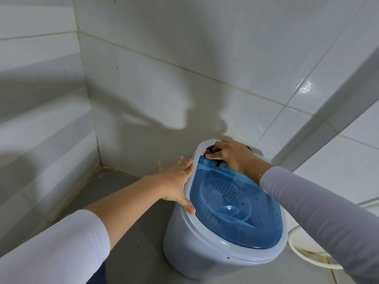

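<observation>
Glossy ceramic wall tiles (184, 58), matt grey floor (127, 201), smooth white plastic tub (184, 242), its translucent, probably plastic blue lid (235, 212).

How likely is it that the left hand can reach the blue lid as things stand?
Probably yes: the left hand rests on the washer's white rim right beside the blue lid, thumb at its edge, with nothing between them.

You had grey floor (131, 232) running into the tiled walls (143, 78) at the corner. The mini washer (184, 249) stood directly on it, and a white hose (295, 251) lay curved just beside it, on your right.
</observation>
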`<state>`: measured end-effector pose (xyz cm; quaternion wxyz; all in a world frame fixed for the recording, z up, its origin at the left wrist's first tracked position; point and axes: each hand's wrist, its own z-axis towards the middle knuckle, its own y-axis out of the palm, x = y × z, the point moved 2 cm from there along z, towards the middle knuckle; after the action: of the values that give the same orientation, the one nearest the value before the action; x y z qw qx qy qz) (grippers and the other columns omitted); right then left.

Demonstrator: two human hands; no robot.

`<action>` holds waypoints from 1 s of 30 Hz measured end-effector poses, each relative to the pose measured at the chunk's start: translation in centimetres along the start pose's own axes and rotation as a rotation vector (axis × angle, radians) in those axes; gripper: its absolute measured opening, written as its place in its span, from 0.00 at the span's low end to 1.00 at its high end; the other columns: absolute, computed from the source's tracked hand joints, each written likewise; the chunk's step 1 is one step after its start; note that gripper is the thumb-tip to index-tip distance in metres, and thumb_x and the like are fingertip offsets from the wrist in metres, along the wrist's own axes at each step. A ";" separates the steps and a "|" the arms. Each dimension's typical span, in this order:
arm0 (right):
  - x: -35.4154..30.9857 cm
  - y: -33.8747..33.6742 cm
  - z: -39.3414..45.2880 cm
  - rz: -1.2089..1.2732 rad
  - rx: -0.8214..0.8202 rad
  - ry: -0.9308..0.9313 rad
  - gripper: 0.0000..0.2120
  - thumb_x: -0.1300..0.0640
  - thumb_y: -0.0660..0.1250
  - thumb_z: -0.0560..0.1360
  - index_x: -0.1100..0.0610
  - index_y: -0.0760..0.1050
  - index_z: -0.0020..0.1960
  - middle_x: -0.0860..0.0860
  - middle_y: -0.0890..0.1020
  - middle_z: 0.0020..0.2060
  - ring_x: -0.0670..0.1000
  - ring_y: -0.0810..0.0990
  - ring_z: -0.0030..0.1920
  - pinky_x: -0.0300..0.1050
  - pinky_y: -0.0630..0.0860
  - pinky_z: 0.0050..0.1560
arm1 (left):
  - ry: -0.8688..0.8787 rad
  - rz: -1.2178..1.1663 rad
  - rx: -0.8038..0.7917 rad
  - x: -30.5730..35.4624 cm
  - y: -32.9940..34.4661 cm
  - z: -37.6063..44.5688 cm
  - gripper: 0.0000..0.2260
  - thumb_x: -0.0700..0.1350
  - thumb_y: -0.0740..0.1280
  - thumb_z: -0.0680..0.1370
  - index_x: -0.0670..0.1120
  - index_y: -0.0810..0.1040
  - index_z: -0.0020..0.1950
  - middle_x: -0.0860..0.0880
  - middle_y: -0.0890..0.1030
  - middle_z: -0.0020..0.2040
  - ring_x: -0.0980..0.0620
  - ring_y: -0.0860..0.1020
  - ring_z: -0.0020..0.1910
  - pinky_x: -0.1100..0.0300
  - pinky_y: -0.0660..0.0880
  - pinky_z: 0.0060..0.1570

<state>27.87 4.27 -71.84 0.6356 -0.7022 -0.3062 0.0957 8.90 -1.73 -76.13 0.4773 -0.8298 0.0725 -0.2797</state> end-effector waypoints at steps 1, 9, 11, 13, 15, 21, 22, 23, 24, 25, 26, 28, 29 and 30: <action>0.2 0.0 0.1 0.006 0.005 0.002 0.25 0.65 0.60 0.77 0.45 0.67 0.70 0.52 0.74 0.61 0.55 0.69 0.63 0.51 0.74 0.57 | 0.001 -0.001 -0.004 0.0 -0.1 0.0 0.59 0.64 0.74 0.64 0.47 0.35 0.77 0.54 0.34 0.78 0.52 0.32 0.76 0.30 0.38 0.69; 2.2 -0.3 2.3 0.013 0.029 0.121 0.23 0.63 0.57 0.79 0.45 0.68 0.70 0.55 0.74 0.61 0.57 0.70 0.63 0.51 0.74 0.58 | -0.004 0.031 -0.022 0.2 -0.1 0.1 0.60 0.64 0.74 0.64 0.47 0.33 0.77 0.54 0.33 0.77 0.52 0.32 0.76 0.30 0.38 0.69; 2.8 -0.4 3.0 0.018 0.012 0.162 0.23 0.63 0.58 0.78 0.45 0.68 0.70 0.55 0.75 0.60 0.58 0.71 0.63 0.52 0.74 0.58 | -0.005 0.044 -0.024 0.2 0.0 0.1 0.60 0.64 0.73 0.64 0.47 0.33 0.77 0.54 0.33 0.77 0.52 0.32 0.76 0.30 0.38 0.68; 3.3 -0.5 3.5 0.040 0.002 0.202 0.23 0.63 0.59 0.78 0.47 0.69 0.69 0.57 0.76 0.58 0.58 0.72 0.62 0.52 0.75 0.56 | -0.007 0.050 -0.027 0.2 0.0 0.1 0.60 0.64 0.73 0.64 0.47 0.33 0.77 0.54 0.32 0.77 0.52 0.32 0.76 0.31 0.37 0.68; 3.8 -0.6 3.7 0.078 0.006 0.246 0.24 0.66 0.59 0.76 0.47 0.71 0.68 0.57 0.78 0.56 0.59 0.75 0.60 0.52 0.76 0.55 | -0.011 0.065 -0.026 0.3 -0.1 0.1 0.60 0.65 0.73 0.64 0.47 0.33 0.76 0.54 0.33 0.77 0.52 0.32 0.76 0.31 0.37 0.68; 4.7 -2.6 3.5 0.185 0.033 0.326 0.18 0.60 0.63 0.76 0.52 0.74 0.65 0.56 0.80 0.59 0.58 0.76 0.60 0.50 0.75 0.58 | -0.022 0.104 -0.029 0.4 -0.1 0.0 0.59 0.65 0.72 0.64 0.47 0.32 0.76 0.53 0.33 0.78 0.51 0.33 0.76 0.30 0.38 0.68; 4.9 -3.2 3.2 0.199 0.066 0.335 0.18 0.59 0.64 0.75 0.52 0.75 0.65 0.56 0.81 0.58 0.58 0.77 0.59 0.50 0.75 0.58 | -0.023 0.107 -0.030 0.4 -0.2 0.0 0.59 0.65 0.72 0.64 0.47 0.32 0.76 0.53 0.33 0.78 0.51 0.33 0.76 0.31 0.38 0.69; 5.1 -3.7 2.8 0.232 0.106 0.351 0.18 0.59 0.64 0.75 0.53 0.75 0.65 0.56 0.81 0.57 0.59 0.77 0.59 0.50 0.75 0.58 | -0.024 0.109 -0.031 0.5 -0.2 0.0 0.59 0.65 0.72 0.65 0.47 0.32 0.76 0.53 0.33 0.78 0.51 0.33 0.76 0.31 0.38 0.69; 5.4 -4.2 2.2 0.268 0.149 0.380 0.18 0.61 0.63 0.75 0.53 0.74 0.64 0.56 0.82 0.57 0.59 0.78 0.58 0.49 0.76 0.57 | -0.024 0.111 -0.032 0.5 -0.2 0.0 0.59 0.65 0.72 0.65 0.47 0.32 0.76 0.53 0.33 0.78 0.51 0.33 0.76 0.31 0.38 0.69; 5.8 -4.4 1.8 0.298 0.186 0.411 0.18 0.63 0.62 0.75 0.53 0.74 0.63 0.57 0.82 0.56 0.59 0.78 0.57 0.49 0.76 0.56 | -0.024 0.115 -0.032 0.5 -0.2 0.0 0.59 0.65 0.72 0.65 0.46 0.32 0.76 0.52 0.33 0.78 0.51 0.33 0.76 0.31 0.38 0.69; 6.0 -4.6 1.2 0.316 0.195 0.447 0.18 0.64 0.60 0.74 0.52 0.74 0.63 0.57 0.82 0.55 0.60 0.79 0.55 0.48 0.76 0.54 | -0.025 0.121 -0.031 0.6 -0.2 0.1 0.59 0.66 0.72 0.65 0.46 0.32 0.76 0.52 0.33 0.78 0.50 0.33 0.76 0.31 0.38 0.69; 6.4 -4.6 0.4 0.339 0.173 0.503 0.19 0.64 0.59 0.73 0.51 0.75 0.61 0.58 0.81 0.55 0.60 0.79 0.54 0.47 0.76 0.52 | -0.028 0.134 -0.032 0.7 -0.3 0.0 0.59 0.66 0.72 0.64 0.46 0.33 0.76 0.52 0.33 0.78 0.50 0.33 0.77 0.31 0.39 0.69; 6.5 -4.4 0.2 0.349 0.159 0.524 0.19 0.64 0.59 0.73 0.50 0.76 0.61 0.58 0.81 0.55 0.60 0.79 0.54 0.46 0.75 0.51 | -0.029 0.140 -0.032 0.7 -0.4 -0.1 0.59 0.66 0.72 0.64 0.46 0.33 0.76 0.52 0.34 0.78 0.50 0.34 0.77 0.30 0.40 0.70; 6.4 -4.3 0.0 0.351 0.146 0.544 0.19 0.64 0.59 0.73 0.51 0.76 0.61 0.58 0.81 0.55 0.60 0.78 0.54 0.45 0.75 0.50 | -0.029 0.145 -0.031 0.8 -0.4 -0.1 0.59 0.66 0.72 0.64 0.46 0.33 0.77 0.52 0.34 0.78 0.50 0.34 0.77 0.30 0.40 0.70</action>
<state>31.61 7.87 -66.10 0.7166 -0.6966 0.0080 0.0347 9.44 -1.94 -75.43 0.4844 -0.8337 0.1298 -0.2313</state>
